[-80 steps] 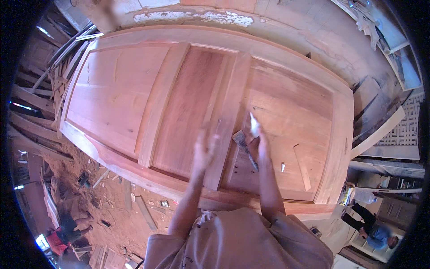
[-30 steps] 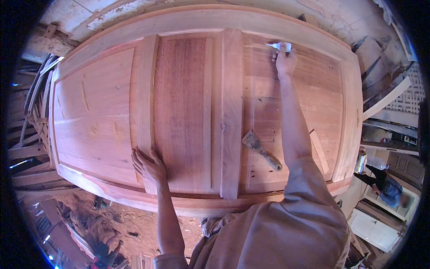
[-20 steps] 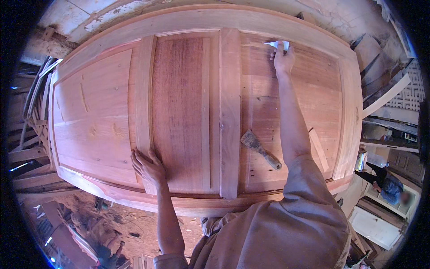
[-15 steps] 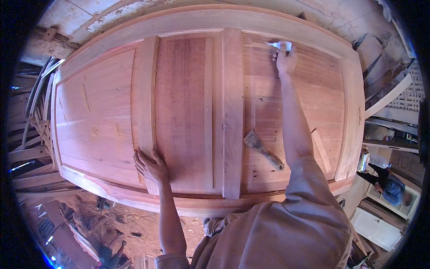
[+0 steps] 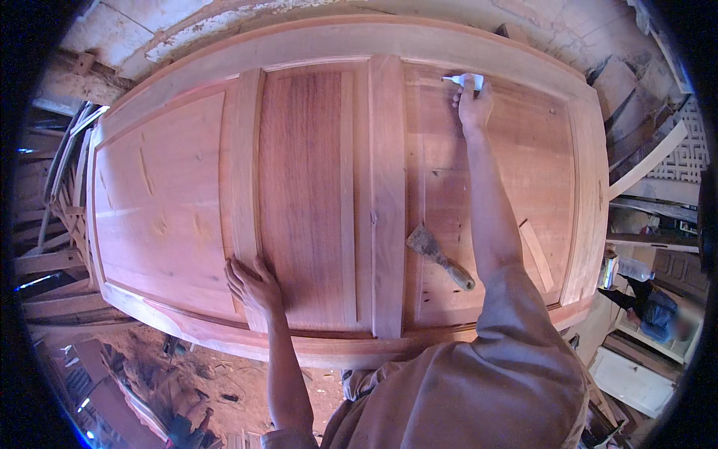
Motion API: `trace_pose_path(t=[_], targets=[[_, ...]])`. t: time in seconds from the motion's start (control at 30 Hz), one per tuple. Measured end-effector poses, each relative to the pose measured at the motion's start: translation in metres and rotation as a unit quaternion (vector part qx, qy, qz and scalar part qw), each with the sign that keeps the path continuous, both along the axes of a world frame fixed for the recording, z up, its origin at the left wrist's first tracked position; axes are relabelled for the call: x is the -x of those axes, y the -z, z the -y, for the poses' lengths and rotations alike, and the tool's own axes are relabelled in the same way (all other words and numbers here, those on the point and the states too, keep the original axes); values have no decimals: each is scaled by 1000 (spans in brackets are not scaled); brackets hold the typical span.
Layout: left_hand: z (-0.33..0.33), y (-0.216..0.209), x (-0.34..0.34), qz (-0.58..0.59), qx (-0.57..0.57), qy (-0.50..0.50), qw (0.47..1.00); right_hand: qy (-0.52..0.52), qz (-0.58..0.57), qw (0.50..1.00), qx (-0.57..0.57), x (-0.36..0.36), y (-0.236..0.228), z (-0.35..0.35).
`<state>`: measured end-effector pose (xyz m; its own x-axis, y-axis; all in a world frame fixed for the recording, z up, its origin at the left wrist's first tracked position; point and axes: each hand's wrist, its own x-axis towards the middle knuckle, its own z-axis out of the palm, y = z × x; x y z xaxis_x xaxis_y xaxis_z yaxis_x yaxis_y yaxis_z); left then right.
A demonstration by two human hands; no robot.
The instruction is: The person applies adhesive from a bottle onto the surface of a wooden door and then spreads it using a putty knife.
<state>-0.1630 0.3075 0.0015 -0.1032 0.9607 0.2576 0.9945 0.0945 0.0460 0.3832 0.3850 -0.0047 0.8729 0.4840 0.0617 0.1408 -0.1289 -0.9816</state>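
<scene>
A large panelled wooden door (image 5: 387, 224) lies flat before me. At the far part of its right panel, my right hand (image 5: 474, 105) is closed round a small white glue bottle (image 5: 470, 82) with a thin nozzle. The bottle is tipped on its side, nozzle to the left, close above the wood. My left hand (image 5: 256, 286) rests with fingers spread on the near end of the left crosspiece (image 5: 247, 187). A scraper (image 5: 440, 257) with a worn blade lies on the right panel, left of my right forearm. To the right of that arm sits a thin wooden strip (image 5: 536, 254).
Stacked timber (image 5: 56, 258) crowds the left side beyond the door. More boards (image 5: 617, 90) lean at the far right. A person (image 5: 658, 318) in blue is at the right edge. Sandy floor (image 5: 239, 382) strewn with scraps shows below the door's near edge.
The whole view has shifted slightly, so the door sits a little lower. My right hand and the bottle have moved very slightly left along the panel. My left hand stays on the crosspiece.
</scene>
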Motion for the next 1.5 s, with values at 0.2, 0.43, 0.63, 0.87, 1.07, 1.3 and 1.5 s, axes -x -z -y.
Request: trace_pose_path(t=[0.2, 0.43, 0.63, 0.87, 1.07, 1.3, 1.5], targets=[[-1, -3, -1, 12, 1, 4, 1000, 20, 14, 999, 41, -1, 1, -1], [1, -4, -4, 16, 6, 0, 1000, 13, 25, 999, 34, -3, 4, -1], [0, -5, -3, 11, 4, 1, 1000, 8, 21, 999, 25, 0, 2, -2], [0, -4, -1, 5, 9, -6, 1000, -1, 5, 1000, 21, 3, -3, -1], [-1, -8, -6, 13, 18, -8, 1000, 7, 14, 1000, 19, 3, -4, 0], [-1, -5, -2, 4, 10, 1, 1000, -1, 8, 1000, 11, 2, 0, 4], [-1, -7, -5, 9, 5, 2, 1000, 2, 15, 999, 35, 1, 4, 5]])
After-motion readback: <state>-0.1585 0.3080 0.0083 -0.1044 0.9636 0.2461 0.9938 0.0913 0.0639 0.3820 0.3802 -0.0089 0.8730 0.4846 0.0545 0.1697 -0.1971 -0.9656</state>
